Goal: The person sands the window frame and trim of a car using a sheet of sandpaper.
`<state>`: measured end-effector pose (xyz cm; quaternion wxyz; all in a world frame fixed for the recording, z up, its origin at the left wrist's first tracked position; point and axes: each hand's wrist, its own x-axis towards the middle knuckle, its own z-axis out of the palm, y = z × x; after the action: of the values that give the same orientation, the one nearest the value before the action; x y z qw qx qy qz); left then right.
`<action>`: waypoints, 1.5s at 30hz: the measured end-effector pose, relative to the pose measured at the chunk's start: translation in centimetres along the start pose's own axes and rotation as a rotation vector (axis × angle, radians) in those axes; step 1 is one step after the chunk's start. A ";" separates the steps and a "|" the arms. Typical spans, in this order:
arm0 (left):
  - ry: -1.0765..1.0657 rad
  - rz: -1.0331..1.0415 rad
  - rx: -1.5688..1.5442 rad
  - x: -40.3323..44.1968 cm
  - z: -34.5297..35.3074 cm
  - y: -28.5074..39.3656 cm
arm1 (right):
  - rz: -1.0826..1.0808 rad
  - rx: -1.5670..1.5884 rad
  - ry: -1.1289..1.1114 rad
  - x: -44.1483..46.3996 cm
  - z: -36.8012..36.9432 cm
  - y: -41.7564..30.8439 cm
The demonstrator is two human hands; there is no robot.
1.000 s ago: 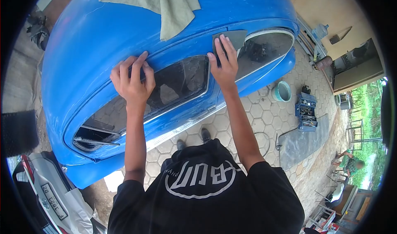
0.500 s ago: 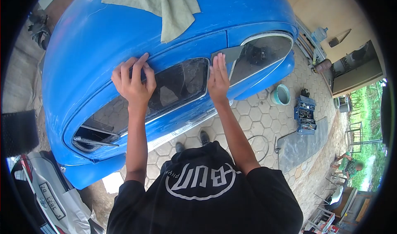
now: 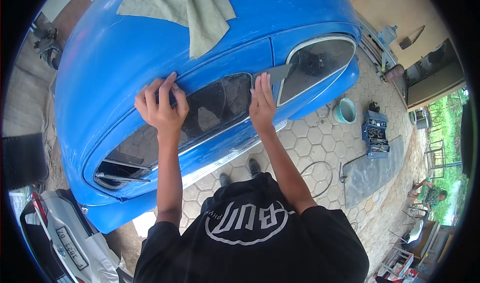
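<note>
My right hand [image 3: 263,100] lies with straight fingers over a dark grey sheet of sandpaper [image 3: 278,75], pressing it on the pillar between the side windows of a blue car [image 3: 220,60]. One end of the sheet sticks out to the right, by the rear window's pale trim. My left hand [image 3: 162,103] rests at the upper edge of the front door's window, its fingers bent and apart, holding nothing. Below both hands is the dark door window [image 3: 210,103]. A grey-green cloth [image 3: 200,18] drapes over the roof.
On the paved floor to the right are a green bucket [image 3: 345,111], an opened blue toolbox [image 3: 376,135] and a flat grey panel [image 3: 372,175]. A silver car [image 3: 65,238] is at lower left. Another person [image 3: 431,197] sits at far right.
My right hand and the sandpaper have shifted slightly down along the pillar. My left hand stays at the window's upper edge. The whole view has tilted a little.
</note>
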<state>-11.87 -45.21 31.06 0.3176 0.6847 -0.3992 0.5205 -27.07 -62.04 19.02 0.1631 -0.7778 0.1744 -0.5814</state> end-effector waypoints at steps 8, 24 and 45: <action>0.004 0.010 0.032 -0.1 0.1 0.1 | 0.110 0.085 0.142 2.8 -1.0 -0.5; -0.006 -0.010 0.000 -0.2 -0.1 0.2 | 0.262 -0.017 0.245 0.4 -0.4 0.2; 0.030 0.004 0.039 -0.6 0.4 0.1 | 0.252 0.008 0.117 -2.1 -1.0 0.8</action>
<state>-11.88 -45.52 30.35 0.3091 0.6819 -0.3858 0.5391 -28.64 -61.84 17.15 0.2274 -0.7139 0.2778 -0.6012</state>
